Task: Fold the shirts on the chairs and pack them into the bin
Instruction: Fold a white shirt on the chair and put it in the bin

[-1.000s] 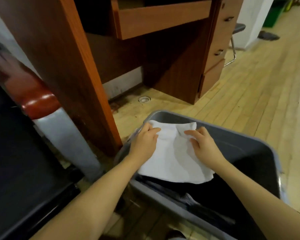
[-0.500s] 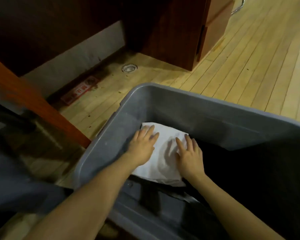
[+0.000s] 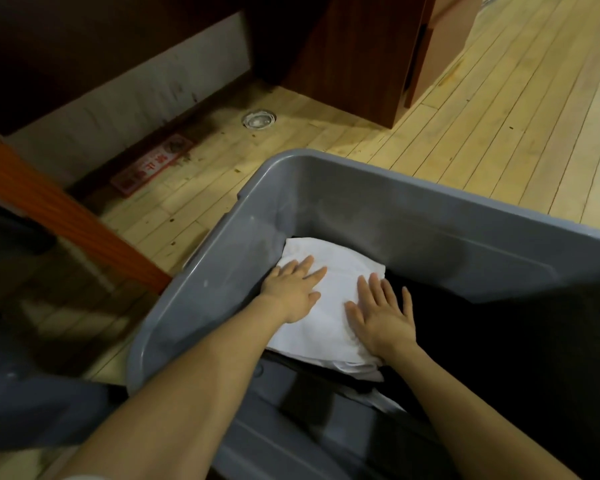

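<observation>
A folded white shirt lies inside the grey plastic bin, against its left wall, on top of dark clothing. My left hand rests flat on the shirt's left part with straight fingers. My right hand presses flat on its right part, fingers spread and reaching onto the dark fabric. Neither hand grips anything. Both forearms reach down over the bin's near rim.
The bin stands on a light wooden floor. A brown wooden desk cabinet stands beyond it, and an orange-brown desk panel slants at the left. A red sign and a round floor fitting lie near the wall.
The shirt has gone from above the bin's rim down onto the dark clothing. My fingers, pinching its top edge before, now lie flat and spread on it. The view has tilted downward.
</observation>
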Tool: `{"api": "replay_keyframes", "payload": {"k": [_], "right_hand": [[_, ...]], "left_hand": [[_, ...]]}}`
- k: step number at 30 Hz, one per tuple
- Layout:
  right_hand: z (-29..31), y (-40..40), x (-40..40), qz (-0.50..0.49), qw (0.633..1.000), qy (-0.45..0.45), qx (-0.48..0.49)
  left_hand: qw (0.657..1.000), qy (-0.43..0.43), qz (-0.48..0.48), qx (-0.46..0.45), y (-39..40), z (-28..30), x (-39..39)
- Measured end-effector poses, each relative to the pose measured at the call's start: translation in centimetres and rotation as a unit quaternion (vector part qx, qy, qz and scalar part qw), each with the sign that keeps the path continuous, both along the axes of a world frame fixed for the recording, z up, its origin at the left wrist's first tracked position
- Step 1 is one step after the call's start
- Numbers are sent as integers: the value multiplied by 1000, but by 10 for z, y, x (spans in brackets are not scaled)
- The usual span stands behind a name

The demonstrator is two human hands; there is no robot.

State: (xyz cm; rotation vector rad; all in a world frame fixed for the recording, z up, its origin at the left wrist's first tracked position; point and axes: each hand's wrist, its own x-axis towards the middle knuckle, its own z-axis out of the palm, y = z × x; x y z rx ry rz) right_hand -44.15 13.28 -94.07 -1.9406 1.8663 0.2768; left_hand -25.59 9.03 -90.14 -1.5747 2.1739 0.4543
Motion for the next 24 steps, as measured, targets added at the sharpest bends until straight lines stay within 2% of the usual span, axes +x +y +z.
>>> {"api": "replay_keyframes", "payload": {"k": [5, 10, 13, 17, 24], "right_hand": [[27, 7, 1, 2, 998, -10, -54], [78, 15, 11, 19, 989, -24, -142], [116, 21, 19, 30, 979, -57, -192], [165, 32, 34, 29, 965, -117, -233], [246, 60, 72, 91, 923, -191, -323]], "left_hand": [[995, 42, -9, -85, 20, 32, 11], [985, 72, 4, -157, 40, 91, 17], [975, 110, 34, -188, 56, 131, 19], [960, 116, 51, -251, 83, 183, 29], [923, 115, 86, -356, 143, 256, 67]]}}
